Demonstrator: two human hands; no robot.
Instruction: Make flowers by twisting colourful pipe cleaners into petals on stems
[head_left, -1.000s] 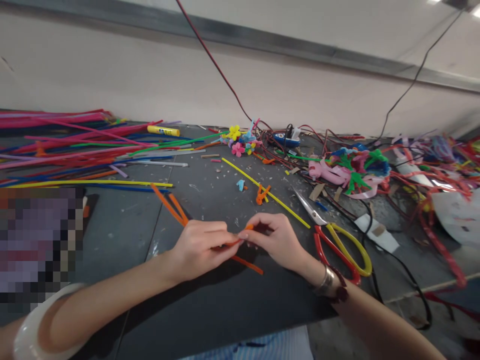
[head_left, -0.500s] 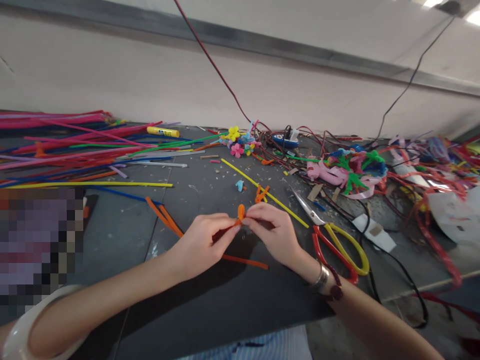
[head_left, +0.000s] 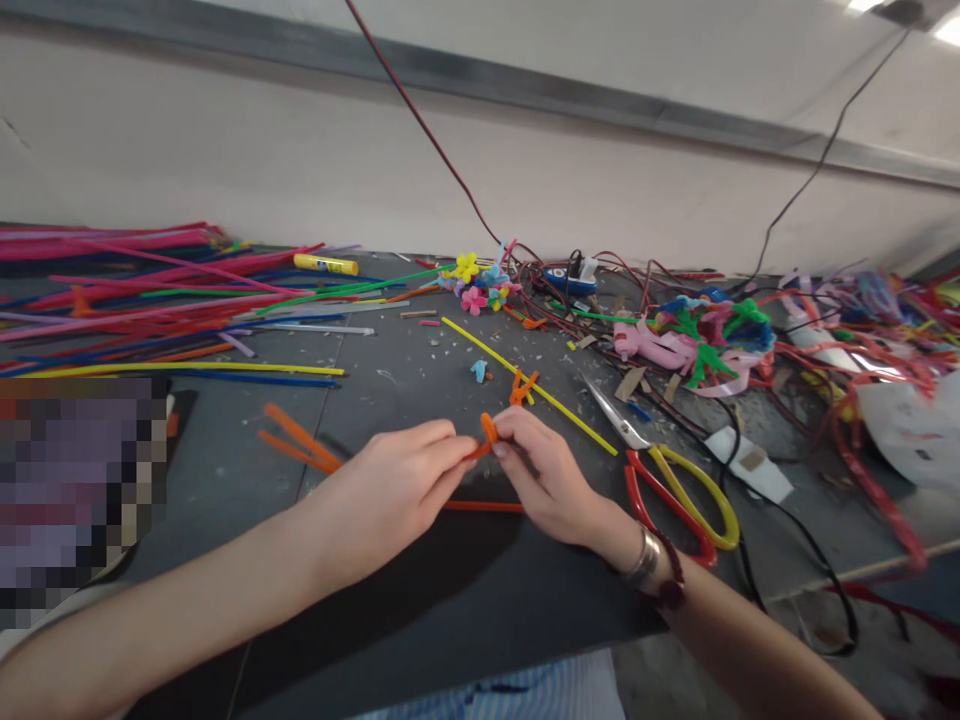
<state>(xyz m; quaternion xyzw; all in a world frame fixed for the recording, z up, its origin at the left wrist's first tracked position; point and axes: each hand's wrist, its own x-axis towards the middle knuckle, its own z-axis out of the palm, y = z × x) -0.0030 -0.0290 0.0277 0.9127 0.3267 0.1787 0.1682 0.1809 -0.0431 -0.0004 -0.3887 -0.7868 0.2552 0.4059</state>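
An orange pipe cleaner (head_left: 488,433) is pinched between the fingertips of my left hand (head_left: 390,490) and my right hand (head_left: 547,475), with a small bent loop standing up between them. Its two long orange ends (head_left: 298,445) stick out past my left hand, and another orange length (head_left: 484,506) runs below my fingers. Just beyond my right hand lie a long yellow pipe cleaner (head_left: 525,385) and a small twisted orange piece (head_left: 523,387). Red-and-yellow-handled scissors (head_left: 667,505) lie to the right of my right wrist.
The dark grey table (head_left: 390,395) is littered with scraps. A heap of multicoloured pipe cleaners (head_left: 150,300) lies at left, with a yellow glue stick (head_left: 325,264) behind it. Pipe-cleaner flowers (head_left: 474,285), tangled wires (head_left: 622,280) and pink-green figures (head_left: 697,340) lie at the back and right.
My hands have lifted and drawn the orange loop up between my fingertips. The loose orange ends at left have swung further left, and the lower strand now lies flatter.
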